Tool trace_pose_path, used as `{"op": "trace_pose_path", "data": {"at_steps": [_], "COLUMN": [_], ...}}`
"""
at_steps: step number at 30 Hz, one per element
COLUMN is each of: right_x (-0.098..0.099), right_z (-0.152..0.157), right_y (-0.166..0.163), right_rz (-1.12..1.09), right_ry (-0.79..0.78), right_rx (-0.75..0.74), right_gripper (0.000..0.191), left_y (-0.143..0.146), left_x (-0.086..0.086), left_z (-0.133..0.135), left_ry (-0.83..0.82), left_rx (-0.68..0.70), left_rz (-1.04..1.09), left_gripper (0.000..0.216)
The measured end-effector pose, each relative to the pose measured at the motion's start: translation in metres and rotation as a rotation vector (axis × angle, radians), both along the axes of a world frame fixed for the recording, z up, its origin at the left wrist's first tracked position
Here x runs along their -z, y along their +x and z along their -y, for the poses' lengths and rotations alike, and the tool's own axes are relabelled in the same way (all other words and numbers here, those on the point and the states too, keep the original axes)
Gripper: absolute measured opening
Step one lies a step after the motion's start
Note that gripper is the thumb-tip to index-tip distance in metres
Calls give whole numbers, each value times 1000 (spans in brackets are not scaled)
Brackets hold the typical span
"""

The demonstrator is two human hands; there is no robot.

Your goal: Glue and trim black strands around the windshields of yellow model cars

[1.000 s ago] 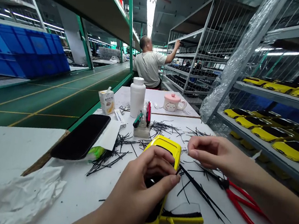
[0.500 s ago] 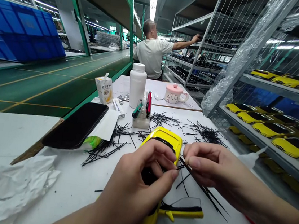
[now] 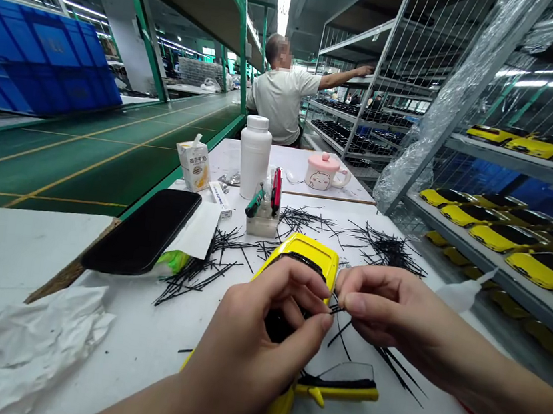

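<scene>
A yellow toy car lies lengthwise in front of me on the white table, partly hidden under my left hand. Its door, with a clear window, sticks out to the right. Above the car body, my left thumb and finger pinch a thin black strip. My right hand is closed in a pinch beside the car's right edge, its fingertips almost meeting the left ones. What lies between the right fingertips is too small to make out. Loose black strips lie under the right hand.
Piles of black strips cover the table's far part. A phone, crumpled white paper, a tool holder, a white bottle and a pink-lidded mug stand around. Racked yellow cars line the right; a person sits ahead.
My right hand has moved slightly left, bringing its fingertips nearer my left ones. My left hand keeps its pinch over the car. The person ahead still reaches toward the rack.
</scene>
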State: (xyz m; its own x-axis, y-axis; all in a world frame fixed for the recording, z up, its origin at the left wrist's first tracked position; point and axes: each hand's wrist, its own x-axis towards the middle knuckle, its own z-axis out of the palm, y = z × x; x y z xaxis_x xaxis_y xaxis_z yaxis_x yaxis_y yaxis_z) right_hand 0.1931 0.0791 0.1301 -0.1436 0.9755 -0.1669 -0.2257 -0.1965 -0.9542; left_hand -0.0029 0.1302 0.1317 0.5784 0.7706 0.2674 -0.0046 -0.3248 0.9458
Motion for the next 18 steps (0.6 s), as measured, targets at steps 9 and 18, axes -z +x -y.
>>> {"op": "trace_pose_path", "data": {"at_steps": [9, 18], "right_x": [5, 8], "right_z": [8, 3], "right_y": [-1, -4], "right_rz": [247, 708], "right_ry": [171, 548], "right_rx": [57, 70], "right_gripper": [29, 22], "left_y": [-2, -3], "left_x": [0, 8], "left_z": [-2, -7], "left_ry": [-24, 7], "left_rx": [9, 58], "left_rz": [-26, -73], "left_gripper": [12, 16]}}
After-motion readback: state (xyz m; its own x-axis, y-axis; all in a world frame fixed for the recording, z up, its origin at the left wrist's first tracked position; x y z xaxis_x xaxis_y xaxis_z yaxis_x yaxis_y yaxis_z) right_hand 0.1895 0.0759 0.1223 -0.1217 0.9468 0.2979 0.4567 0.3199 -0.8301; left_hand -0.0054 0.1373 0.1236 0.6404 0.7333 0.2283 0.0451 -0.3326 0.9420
